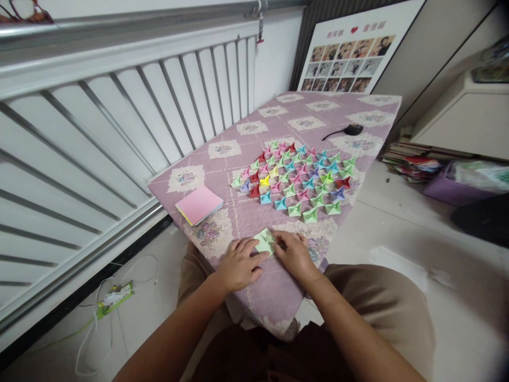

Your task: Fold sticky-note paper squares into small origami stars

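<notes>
A piece of light green origami paper point(264, 242), with folds across its face, lies on the table's near part between my hands. My left hand point(239, 265) rests palm down at its left side, fingers spread, with the fingertips touching the paper's edge. At the right corner, the bent fingers of my right hand point(293, 253) pinch the paper; the fingertips are partly hidden. Beyond my hands stand rows of small folded paper pieces point(295, 209) in green, blue, pink, red, yellow and purple. Left of them is a stack of square paper point(199, 205), pink on top.
A purple patterned cloth point(274, 313) covers the table, which narrows toward me. A black object with a short strap point(353, 129) lies at the far right. The white radiator point(119, 127) borders the left side. A green power strip point(115, 300) with cables sits on the floor.
</notes>
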Motion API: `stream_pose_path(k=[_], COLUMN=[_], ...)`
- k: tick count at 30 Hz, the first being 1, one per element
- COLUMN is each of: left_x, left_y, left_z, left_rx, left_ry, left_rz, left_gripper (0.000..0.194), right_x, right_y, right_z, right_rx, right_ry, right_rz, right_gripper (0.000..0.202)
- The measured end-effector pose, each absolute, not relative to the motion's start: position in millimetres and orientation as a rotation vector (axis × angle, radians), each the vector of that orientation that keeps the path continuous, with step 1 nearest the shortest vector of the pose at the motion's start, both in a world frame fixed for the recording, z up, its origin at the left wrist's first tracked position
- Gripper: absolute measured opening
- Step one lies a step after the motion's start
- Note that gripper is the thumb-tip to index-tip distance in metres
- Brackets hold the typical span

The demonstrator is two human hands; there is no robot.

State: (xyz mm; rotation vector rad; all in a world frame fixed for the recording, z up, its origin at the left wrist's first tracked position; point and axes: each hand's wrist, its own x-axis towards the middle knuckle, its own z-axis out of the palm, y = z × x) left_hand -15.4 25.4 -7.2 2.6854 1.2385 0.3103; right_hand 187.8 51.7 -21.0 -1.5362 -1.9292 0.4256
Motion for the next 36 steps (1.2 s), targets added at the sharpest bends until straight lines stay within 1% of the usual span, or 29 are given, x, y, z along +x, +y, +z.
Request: stream_pose_path(k=[2, 7, 14, 23, 36], left_x=[-15.3, -14.9, -14.0, -12.6, -12.4], left_y=[25.4, 25.3, 24.6, 24.7, 25.0], left_z=[-6.3, -4.0, -1.1, -2.9, -2.3], left_rx=[2.685, 2.689, 2.689, 2.663, 2.708], left_ry=[1.241, 1.241, 1.254, 1.271, 1.247], left_rz=[0.307, 0.295, 0.281, 0.306, 0.272], left_gripper=[0.046, 0.048, 0.042, 0.06, 0.051], right_x=[189.3, 193.6, 199.2, 200.7, 205.5], right_y=[52.2, 51.8, 49.9, 46.9, 45.3], right_z=[-20.2, -19.7, -20.8, -16.8, -21.8], right_rx=[-1.492, -1.409, -1.291, -1.242, -1.216], right_ry=[-2.004, -2.133, -2.291, -2.354, -2.371], right_rz=[0.394, 0.317, 0.229, 0.192, 0.203], right_gripper=[0.011, 0.013, 0.015, 0.019, 0.021])
